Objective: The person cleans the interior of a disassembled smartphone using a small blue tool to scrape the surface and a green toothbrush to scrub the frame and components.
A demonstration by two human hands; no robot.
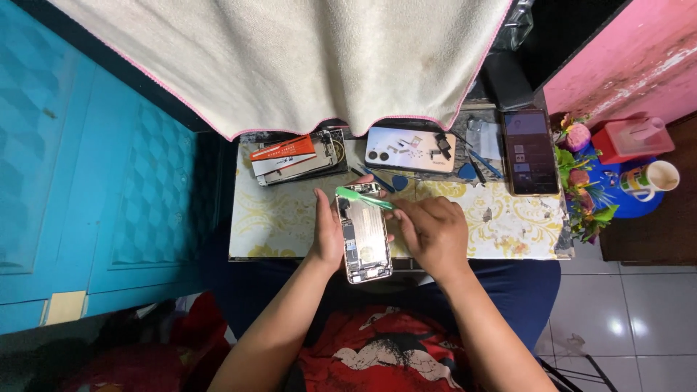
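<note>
Gripping the opened phone (365, 234) along its left edge, my left hand (328, 232) keeps it over the near edge of the small table (283, 218), its back cover off and the inner parts facing up. My right hand (433, 231) is closed round a green plastic tool (363, 197), whose tip lies across the top end of the phone. On the table's far left sits a flat stack of phone parts (301, 165) with a narrow orange-and-white label strip (283, 150) lying slantwise on top. Beside it, in the middle, a pale phone back cover (410, 149) carries small screws and dark bits. Blue picks (400, 181) lie just in front of that cover. To the right a dark phone (529, 150) lies with its screen lit. Past the table's right edge are artificial flowers (581, 196), a red box (630, 139) and a printed mug (652, 178). A cream towel (290, 58) with pink edging hangs over the far side.
</note>
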